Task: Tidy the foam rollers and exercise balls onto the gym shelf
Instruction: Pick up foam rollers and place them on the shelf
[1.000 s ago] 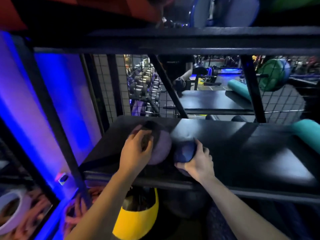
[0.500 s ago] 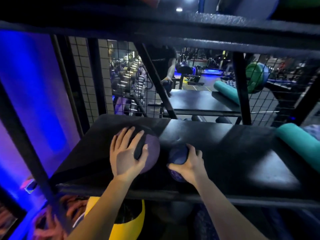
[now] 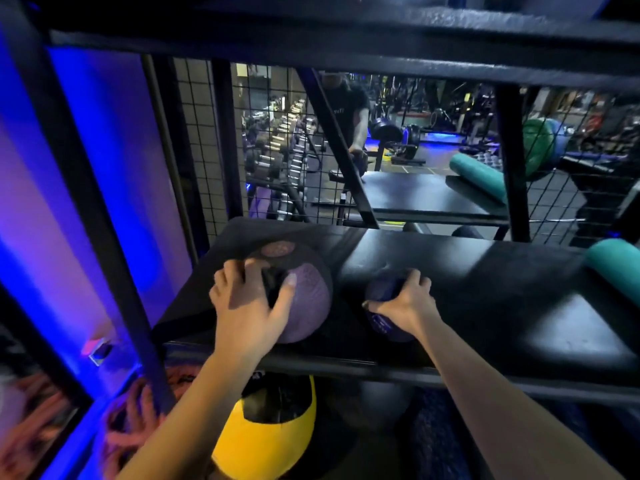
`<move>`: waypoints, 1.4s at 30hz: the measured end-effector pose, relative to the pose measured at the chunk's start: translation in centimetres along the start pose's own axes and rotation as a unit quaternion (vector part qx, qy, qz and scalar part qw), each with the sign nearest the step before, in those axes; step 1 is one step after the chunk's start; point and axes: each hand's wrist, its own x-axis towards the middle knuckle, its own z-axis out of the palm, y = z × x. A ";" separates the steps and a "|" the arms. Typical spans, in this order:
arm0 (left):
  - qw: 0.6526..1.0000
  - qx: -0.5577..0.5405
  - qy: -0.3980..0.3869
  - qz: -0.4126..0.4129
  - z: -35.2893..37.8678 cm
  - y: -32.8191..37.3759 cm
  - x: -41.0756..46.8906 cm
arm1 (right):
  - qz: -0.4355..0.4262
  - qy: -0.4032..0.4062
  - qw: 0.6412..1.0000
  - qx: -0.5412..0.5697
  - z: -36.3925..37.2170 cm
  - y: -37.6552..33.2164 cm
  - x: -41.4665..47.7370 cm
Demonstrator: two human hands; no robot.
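Both balls sit on the left part of the black middle shelf [image 3: 502,306], side by side and just apart. What has changed is the left hand [image 3: 247,306]. Half a second ago it lay flat across the purple medicine ball [image 3: 308,296] with its fingers straight. Now the fingers are curled over the top of the ball by its dark recess, and the thumb is spread on the dimpled purple face, so the hand is gripping again, not just steadying. The right hand [image 3: 403,301] stays clenched round the small blue ball [image 3: 379,294], fingers hooked over its far side, and neither ball seems to have shifted along the board. This looks like a final adjustment. The balls are already placed, and the renewed grip suggests the purple one is being nudged or settled so that it will not roll. A teal foam roller [image 3: 616,268] lies at the far right of the same shelf, and a yellow ball [image 3: 270,441] rests on the level below.
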 end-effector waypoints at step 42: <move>0.998 0.012 -0.033 0.052 1.0 -3.9 2.5 | -0.049 -0.027 0.997 0.044 5.6 -5.9 -5.8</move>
